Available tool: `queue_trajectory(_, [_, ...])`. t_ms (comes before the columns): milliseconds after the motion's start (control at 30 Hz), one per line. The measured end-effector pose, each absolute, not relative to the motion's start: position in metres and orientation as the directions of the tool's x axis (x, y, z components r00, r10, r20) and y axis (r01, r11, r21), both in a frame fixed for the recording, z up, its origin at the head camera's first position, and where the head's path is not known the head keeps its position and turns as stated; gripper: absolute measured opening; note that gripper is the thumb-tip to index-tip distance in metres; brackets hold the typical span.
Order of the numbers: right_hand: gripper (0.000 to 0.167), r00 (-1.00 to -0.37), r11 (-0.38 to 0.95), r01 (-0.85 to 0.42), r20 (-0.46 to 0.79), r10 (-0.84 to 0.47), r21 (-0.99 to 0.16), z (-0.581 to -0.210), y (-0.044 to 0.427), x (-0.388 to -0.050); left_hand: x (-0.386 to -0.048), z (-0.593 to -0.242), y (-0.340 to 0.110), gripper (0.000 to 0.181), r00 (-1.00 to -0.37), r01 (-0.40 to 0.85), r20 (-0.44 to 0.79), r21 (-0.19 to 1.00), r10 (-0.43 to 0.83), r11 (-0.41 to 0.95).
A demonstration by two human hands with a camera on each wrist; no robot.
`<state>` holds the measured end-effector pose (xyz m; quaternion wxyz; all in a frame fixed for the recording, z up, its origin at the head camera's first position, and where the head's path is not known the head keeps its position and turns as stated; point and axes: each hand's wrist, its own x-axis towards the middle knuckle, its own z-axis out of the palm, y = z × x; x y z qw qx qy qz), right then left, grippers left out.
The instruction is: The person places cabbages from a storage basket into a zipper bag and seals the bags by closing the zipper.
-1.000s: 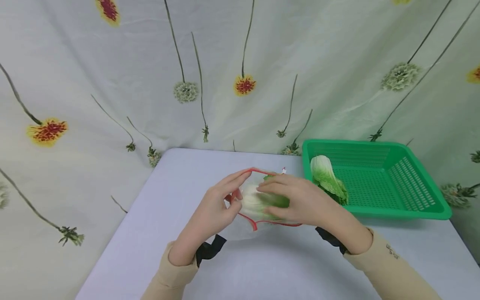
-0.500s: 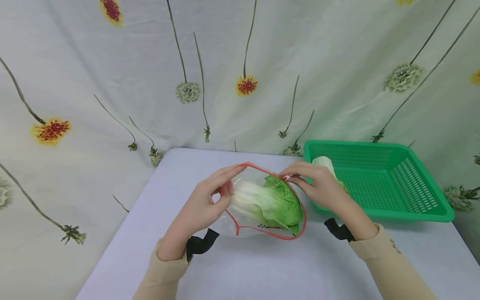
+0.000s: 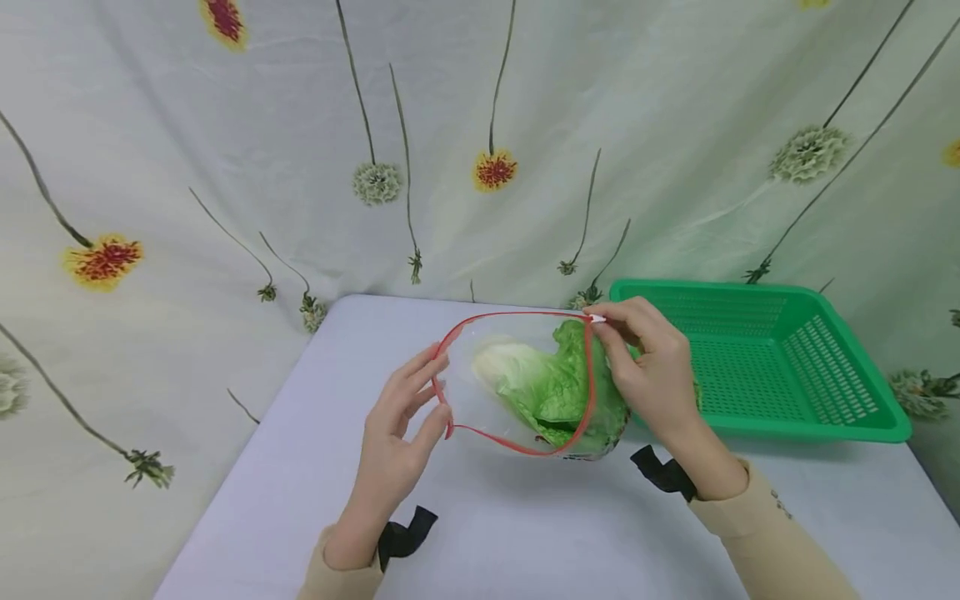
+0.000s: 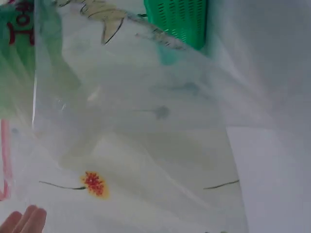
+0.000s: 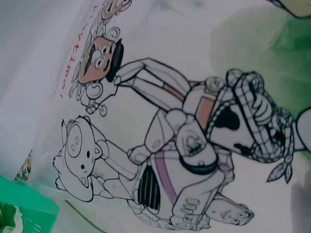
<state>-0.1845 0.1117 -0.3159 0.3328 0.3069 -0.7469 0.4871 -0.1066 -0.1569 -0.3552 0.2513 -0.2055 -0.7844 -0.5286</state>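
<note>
A clear plastic slider bag with a red zip rim stands with its mouth spread wide in the head view. Inside lies a napa cabbage, white stem to the left and green leaves to the right. My right hand pinches the white slider at the rim's far right corner. With fingers and thumb apart, my left hand touches the rim's left end. Only its fingertips show in the left wrist view. Cartoon figures printed on the bag fill the right wrist view; the right hand is out of sight there.
A green plastic basket stands at the table's back right. Leaves of another cabbage show in it in the right wrist view. The white table meets a flower-printed cloth at the back.
My right hand has left the cabbage, gripped the slider and lifted that corner up and away. The rim has widened. My left hand has shifted left, its fingers spreading, and the cabbage sits deeper.
</note>
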Motion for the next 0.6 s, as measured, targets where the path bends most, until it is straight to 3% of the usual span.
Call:
queue_trajectory(67, [0.017, -0.603, 0.309, -0.773, 0.794, -0.083, -0.554, -0.317, 0.107, -0.183, -0.099, -0.368, -0.152, 0.065, -0.746, 0.642, 0.666, 0.715, 0.010, 0.276])
queue_trajectory(167, [0.017, -0.614, 0.269, -0.763, 0.789, -0.021, -0.587, -0.317, 0.101, -0.182, -0.096, -0.382, -0.148, 0.072, -0.714, 0.666, 0.699, 0.699, -0.050, 0.262])
queue_trajectory(233, [0.017, -0.623, 0.260, -0.753, 0.782, 0.015, -0.605, -0.318, 0.099, -0.181, -0.097, -0.387, -0.146, 0.064, -0.700, 0.664, 0.706, 0.699, -0.108, 0.266])
queue_trajectory(333, [0.017, -0.648, 0.249, -0.730, 0.761, 0.043, -0.636, -0.318, 0.095, -0.179, -0.102, -0.388, -0.145, 0.037, -0.666, 0.662, 0.716, 0.697, -0.208, 0.277])
queue_trajectory(467, [0.018, -0.674, 0.231, -0.713, 0.738, 0.036, -0.662, -0.317, 0.095, -0.178, -0.110, -0.374, -0.148, 0.012, -0.633, 0.654, 0.711, 0.703, -0.307, 0.279])
queue_trajectory(600, [0.020, -0.657, 0.264, -0.725, 0.754, 0.015, -0.636, -0.303, 0.101, -0.178, -0.119, -0.339, -0.161, 0.016, -0.607, 0.667, 0.699, 0.707, -0.377, 0.237])
